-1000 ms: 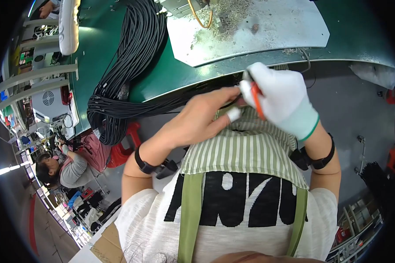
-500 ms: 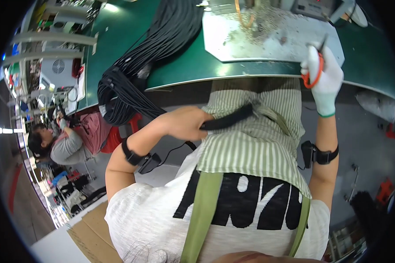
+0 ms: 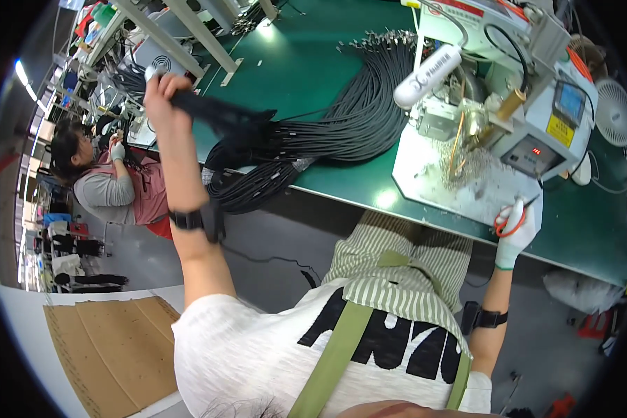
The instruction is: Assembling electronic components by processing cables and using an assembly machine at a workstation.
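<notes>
My left hand (image 3: 164, 103), bare and raised at the far left, grips one end of a black bundle (image 3: 219, 115). That bundle is smeared by motion, and its exact kind cannot be made out. Its loose end hangs over a large heap of long black cables (image 3: 355, 118) lying on the green table (image 3: 299, 63). My right hand (image 3: 524, 226), in a white glove, holds scissors (image 3: 512, 221) with orange handles. Their tip points up and right, over the near right corner of a white board (image 3: 425, 174) strewn with small scraps.
A benchtop machine (image 3: 536, 139) with a red display stands on the board. Right of it is a small white fan (image 3: 614, 111). A co-worker (image 3: 111, 181) sits at the left. Grey posts (image 3: 202, 35) rise from the table's far left. Cardboard (image 3: 111, 348) lies behind my left side.
My left hand has swung from my lap up and left over the table, carrying the black bundle. The view has turned, showing the machine. My right hand still holds the scissors.
</notes>
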Available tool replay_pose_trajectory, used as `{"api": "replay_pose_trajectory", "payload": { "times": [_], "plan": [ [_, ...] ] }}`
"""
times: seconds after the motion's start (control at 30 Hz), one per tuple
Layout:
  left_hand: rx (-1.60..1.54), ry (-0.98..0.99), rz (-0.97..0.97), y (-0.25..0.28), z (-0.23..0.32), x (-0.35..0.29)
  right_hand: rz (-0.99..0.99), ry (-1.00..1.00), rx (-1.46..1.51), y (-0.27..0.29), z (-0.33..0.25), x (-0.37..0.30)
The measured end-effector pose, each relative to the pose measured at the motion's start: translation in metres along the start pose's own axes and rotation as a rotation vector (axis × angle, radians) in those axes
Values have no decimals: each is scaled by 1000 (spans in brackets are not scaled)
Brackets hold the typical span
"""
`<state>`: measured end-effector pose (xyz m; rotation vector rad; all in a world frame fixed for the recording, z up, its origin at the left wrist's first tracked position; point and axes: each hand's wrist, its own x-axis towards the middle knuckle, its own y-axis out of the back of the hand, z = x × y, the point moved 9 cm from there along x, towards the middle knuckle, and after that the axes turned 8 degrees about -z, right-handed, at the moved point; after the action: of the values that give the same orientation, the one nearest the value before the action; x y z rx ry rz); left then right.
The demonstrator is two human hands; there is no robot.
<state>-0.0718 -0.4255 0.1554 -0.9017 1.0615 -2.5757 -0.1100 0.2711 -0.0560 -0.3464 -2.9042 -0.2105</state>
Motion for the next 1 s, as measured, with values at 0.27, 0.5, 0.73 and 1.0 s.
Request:
{"api": "replay_pose_trajectory", "payload": {
  "times": [0.27, 0.5, 0.73, 1.0],
  "plan": [
    [544, -52, 825, 217, -77, 89, 39, -46, -15, -10, 8, 0],
    [1736, 355, -544, 43, -191, 27, 23, -48, -82, 4, 9, 0],
    [1805, 534, -933, -10, -245, -64, -5, -3, -265, 3, 3, 4],
    [1852, 980, -1253, -40, -247, -102, 22, -2, -196, 5, 2, 0]
  ]
}}
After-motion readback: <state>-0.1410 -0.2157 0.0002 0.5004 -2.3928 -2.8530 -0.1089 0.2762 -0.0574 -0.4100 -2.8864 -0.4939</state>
